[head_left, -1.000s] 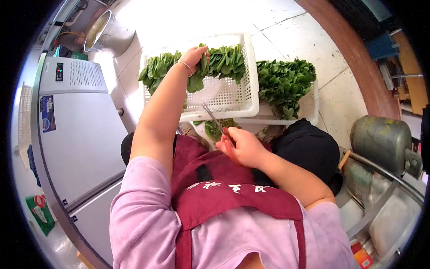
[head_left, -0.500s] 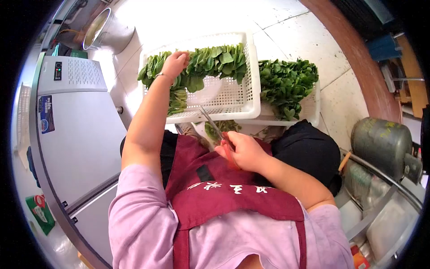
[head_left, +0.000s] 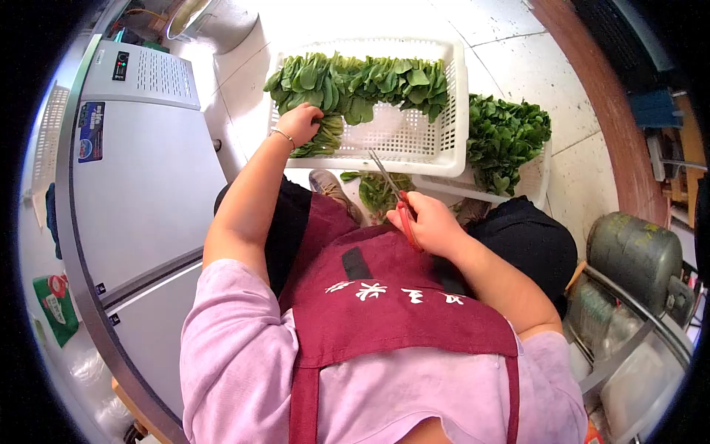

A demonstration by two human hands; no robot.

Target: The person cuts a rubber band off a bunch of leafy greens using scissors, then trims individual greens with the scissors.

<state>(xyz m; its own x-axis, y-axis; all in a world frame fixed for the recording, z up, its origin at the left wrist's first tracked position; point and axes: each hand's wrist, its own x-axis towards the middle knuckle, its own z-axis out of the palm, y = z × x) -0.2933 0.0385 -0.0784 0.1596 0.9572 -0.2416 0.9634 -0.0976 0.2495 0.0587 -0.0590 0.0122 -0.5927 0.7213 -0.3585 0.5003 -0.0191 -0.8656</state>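
My left hand (head_left: 299, 123) is over the near left part of a white perforated basket (head_left: 460, 103). Its fingers are curled at the leafy greens (head_left: 314, 81), and what they grip, if anything, is hidden. Beneath it lies a smaller bunch of greens (head_left: 325, 139) with pale stems. Across the far side of the basket runs a row of greens. My right hand (head_left: 429, 222) holds red-handled scissors (head_left: 392, 181), their blades pointing up and left towards the basket's near edge. Loose greens (head_left: 381, 191) lie on the floor between the feet.
A second white basket (head_left: 543, 174) to the right holds a dark green heap of leaves (head_left: 510, 140). A white appliance (head_left: 148, 192) stands at left, a metal pot (head_left: 222, 22) at upper left, and a grey-green cylinder (head_left: 634, 250) at right.
My left hand has moved from the far row of greens to the smaller bunch near the basket's near left part. The view has shifted. My right hand still holds the scissors.
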